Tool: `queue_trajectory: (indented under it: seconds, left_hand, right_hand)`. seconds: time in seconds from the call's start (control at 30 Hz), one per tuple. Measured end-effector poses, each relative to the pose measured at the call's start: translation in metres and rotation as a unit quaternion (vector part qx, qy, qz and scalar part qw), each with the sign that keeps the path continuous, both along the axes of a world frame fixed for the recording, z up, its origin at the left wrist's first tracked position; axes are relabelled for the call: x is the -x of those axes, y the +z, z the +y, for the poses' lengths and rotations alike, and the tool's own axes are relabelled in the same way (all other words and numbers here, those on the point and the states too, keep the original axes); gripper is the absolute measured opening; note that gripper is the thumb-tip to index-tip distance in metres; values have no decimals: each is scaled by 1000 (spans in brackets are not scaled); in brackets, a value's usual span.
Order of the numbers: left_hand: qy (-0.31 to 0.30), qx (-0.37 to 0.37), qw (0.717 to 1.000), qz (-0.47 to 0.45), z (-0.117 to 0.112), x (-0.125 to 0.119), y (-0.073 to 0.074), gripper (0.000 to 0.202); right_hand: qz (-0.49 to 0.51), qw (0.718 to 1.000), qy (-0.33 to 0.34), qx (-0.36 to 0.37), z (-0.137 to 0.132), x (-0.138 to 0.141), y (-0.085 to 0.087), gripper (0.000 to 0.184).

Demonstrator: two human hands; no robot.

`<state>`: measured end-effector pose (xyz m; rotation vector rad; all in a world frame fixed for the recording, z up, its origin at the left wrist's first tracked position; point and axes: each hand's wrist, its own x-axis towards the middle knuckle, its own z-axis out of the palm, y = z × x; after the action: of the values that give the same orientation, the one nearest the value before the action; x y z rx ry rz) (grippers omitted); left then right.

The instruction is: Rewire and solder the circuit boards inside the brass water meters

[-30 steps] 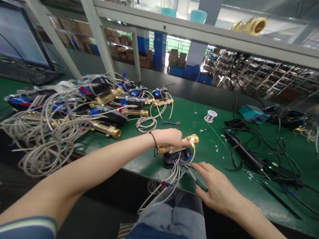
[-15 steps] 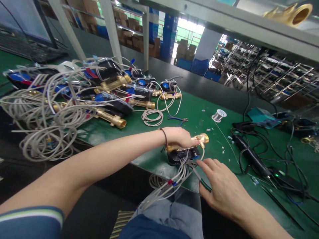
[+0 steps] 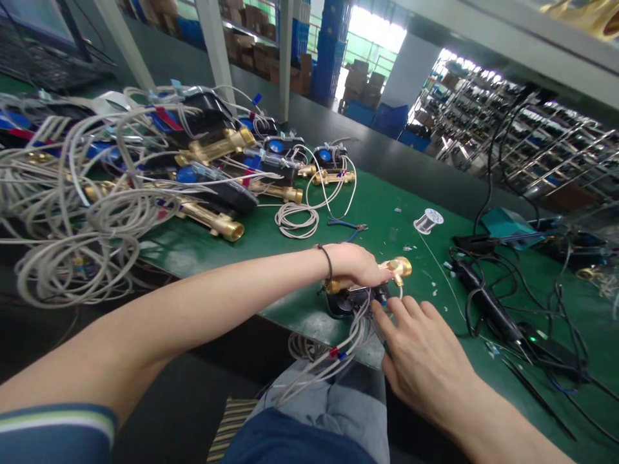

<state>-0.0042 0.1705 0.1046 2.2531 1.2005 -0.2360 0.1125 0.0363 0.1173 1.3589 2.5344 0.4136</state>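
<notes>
My left hand point(image 3: 355, 264) is closed over the top of a brass water meter point(image 3: 400, 266) that lies near the front edge of the green bench point(image 3: 382, 200). The meter's black housing point(image 3: 344, 301) shows below the hand. A bundle of grey wires point(image 3: 345, 341) hangs from the meter over the edge towards my lap. My right hand point(image 3: 420, 351) lies against the housing, its fingers bunched at the point where the wires leave. The green-handled pliers it held a moment ago are hidden under it.
A heap of brass meters with tangled grey cables point(image 3: 145, 180) fills the left of the bench. Blue-handled cutters point(image 3: 349, 225) and a solder spool point(image 3: 428, 220) lie behind the meter. A soldering iron with black leads point(image 3: 488, 303) and a teal box point(image 3: 503, 225) are on the right.
The view has tilted down and drifted left. My right hand has moved up against the meter and now covers the pliers. My left hand stays on the brass body.
</notes>
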Motion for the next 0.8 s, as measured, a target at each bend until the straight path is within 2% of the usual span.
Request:
queue_trajectory:
  seconds: [0.13, 0.23, 0.37, 0.6, 0.8]
  left_hand:
    - [-2, -4, 1000, 2, 0, -2, -1, 79]
    - [-10, -8, 1000, 9, 0, -2, -1, 79]
    - [-24, -19, 999, 16, -2, -1, -1, 76]
    - [-26, -28, 999, 35, -5, -1, 2, 76]
    - [-32, -31, 998, 46, -6, 0, 5, 74]
  right_hand:
    - [-37, 999, 6, -27, -3, 16, -2, 31]
    - [-34, 998, -28, -37, -12, 15, -12, 38]
    - [17, 995, -71, -67, -30, 3, -33, 55]
    - [121, 978, -140, -100, -49, 3, -66, 53]
    - [94, 979, -119, -140, -52, 1, -76, 54]
